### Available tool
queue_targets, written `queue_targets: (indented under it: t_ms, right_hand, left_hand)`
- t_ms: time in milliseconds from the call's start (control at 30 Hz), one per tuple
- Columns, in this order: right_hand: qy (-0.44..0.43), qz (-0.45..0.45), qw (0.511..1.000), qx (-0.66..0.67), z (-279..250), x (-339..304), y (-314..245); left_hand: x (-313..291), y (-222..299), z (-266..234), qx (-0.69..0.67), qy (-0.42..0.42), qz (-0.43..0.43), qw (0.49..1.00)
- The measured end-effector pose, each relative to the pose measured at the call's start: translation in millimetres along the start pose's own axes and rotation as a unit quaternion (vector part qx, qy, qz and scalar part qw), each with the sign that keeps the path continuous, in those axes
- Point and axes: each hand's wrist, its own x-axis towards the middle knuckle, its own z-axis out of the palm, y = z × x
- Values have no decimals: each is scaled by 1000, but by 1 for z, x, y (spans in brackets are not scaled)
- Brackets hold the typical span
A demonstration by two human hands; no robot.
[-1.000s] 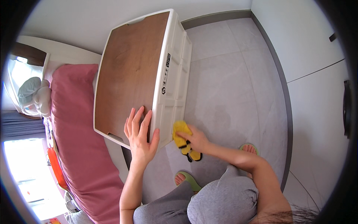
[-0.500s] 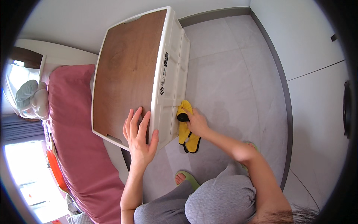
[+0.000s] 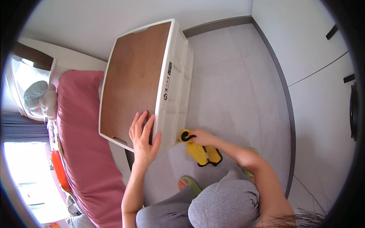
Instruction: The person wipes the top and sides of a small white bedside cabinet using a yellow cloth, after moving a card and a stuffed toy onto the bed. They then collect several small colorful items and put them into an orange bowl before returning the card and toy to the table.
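Observation:
My left hand (image 3: 143, 136) lies with fingers stretched on the near right corner of a brown wooden lid (image 3: 133, 72). The lid tops a white plastic storage box (image 3: 176, 85) with ribbed sides. Low beside the box's near corner, my right hand (image 3: 200, 137) grips a yellow cloth (image 3: 197, 153) with black edging. Part of the cloth is bunched under my fingers next to the box's side, and the rest hangs toward the floor. My right fingertips are partly hidden by the cloth.
A bed with a pink cover (image 3: 81, 144) runs along the left, with a plush toy (image 3: 43, 98) near its head. White cabinets (image 3: 315, 110) with black handles stand to the right. Grey floor tiles (image 3: 235, 87) lie between box and cabinets. My green slippers (image 3: 194, 185) are below.
My right hand has moved down and nearer to me along the box's side, taking the yellow cloth with it. My left hand stays on the lid. The view has shifted slightly.

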Motion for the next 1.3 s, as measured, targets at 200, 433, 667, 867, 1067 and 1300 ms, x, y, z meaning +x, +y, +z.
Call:
queue_targets:
  t_ms: [200,433,667,867,1067,1300]
  right_hand:
    - [375,-127,894,210,-53,-20,-75]
    - [485,-226,842,-73,-31,15,-109]
    - [548,-246,795,-84,-133,62,-121]
    - [595,-92,795,-71,-247,110,-124]
    - [521,8,853,-41,-183,111,-110]
    - [380,-175,908,-26,-57,23,-98]
  left_hand:
    - [11,3,-11,30,-13,25,999]
    - [98,18,17,9,17,111,994]
    - [101,17,34,-86,14,47,995]
    - [107,15,32,-37,-11,59,998]
    - [106,11,31,-123,26,32,992]
    - [108,10,30,-140,11,4,990]
